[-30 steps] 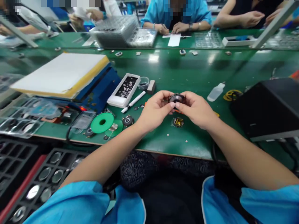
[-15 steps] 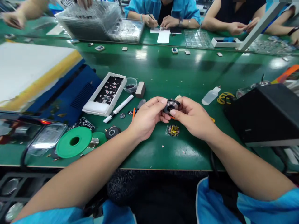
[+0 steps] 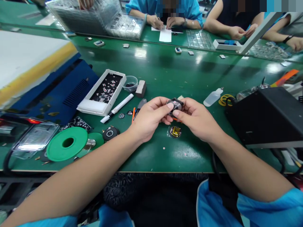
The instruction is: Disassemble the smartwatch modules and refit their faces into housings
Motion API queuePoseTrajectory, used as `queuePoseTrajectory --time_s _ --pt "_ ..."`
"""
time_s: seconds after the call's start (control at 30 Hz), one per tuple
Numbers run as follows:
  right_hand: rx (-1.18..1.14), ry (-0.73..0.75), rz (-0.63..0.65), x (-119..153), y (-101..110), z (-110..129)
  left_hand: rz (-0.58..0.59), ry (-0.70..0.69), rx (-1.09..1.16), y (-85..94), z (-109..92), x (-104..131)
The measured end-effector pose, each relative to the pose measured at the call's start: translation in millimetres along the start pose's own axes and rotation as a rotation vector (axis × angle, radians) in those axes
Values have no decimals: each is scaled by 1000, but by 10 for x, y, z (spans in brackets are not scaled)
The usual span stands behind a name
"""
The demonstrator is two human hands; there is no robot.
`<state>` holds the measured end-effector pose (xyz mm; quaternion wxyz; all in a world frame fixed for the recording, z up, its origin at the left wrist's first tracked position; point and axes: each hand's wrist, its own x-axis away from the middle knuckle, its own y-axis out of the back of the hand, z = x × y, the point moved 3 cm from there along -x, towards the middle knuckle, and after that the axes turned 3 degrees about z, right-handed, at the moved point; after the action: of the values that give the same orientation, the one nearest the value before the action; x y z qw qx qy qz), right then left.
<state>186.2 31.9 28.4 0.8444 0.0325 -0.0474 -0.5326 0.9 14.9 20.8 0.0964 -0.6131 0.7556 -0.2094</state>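
Observation:
A round dark watch case (image 3: 176, 104) is held between my two hands, just above the green bench. My left hand (image 3: 151, 118) grips its left side, with the thumb pressed on the face turned up to me. From the right, my right hand (image 3: 197, 118) closes on the rim, its thumb low on the case. The fingers beneath are partly hidden. Below the hands lies a round circuit board (image 3: 175, 131) with a yellow part, on the bench. Two tiny pale round pieces, one of them a small dot (image 3: 164, 148), lie nearer the bench edge.
To the left are a white marker (image 3: 120, 105), a white tray of small parts (image 3: 100, 105), a clear cup (image 3: 130, 84) and a green spool (image 3: 67, 143). A squeeze bottle (image 3: 213, 97) and a black box (image 3: 265, 113) stand right. Co-workers sit across the bench.
My left thumb has slid further over the watch case's face, covering more of its centre. Both hands still hold it. The view has shifted slightly.

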Motion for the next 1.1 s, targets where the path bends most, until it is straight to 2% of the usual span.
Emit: queuePoseTrajectory --time_s 0.17,0.33,0.8,1.1 --pt "-52 16 58 3 -38 37 -6 -3 -12 -1 9 1" --pt "-61 13 55 -1 -35 51 -5 -33 -21 -3 4 1" --pt "72 9 29 -18 1 -24 -16 -84 -77 1 0 5" --pt "157 26 -9 6 -6 16 -44 -73 -85 -1 2 2"
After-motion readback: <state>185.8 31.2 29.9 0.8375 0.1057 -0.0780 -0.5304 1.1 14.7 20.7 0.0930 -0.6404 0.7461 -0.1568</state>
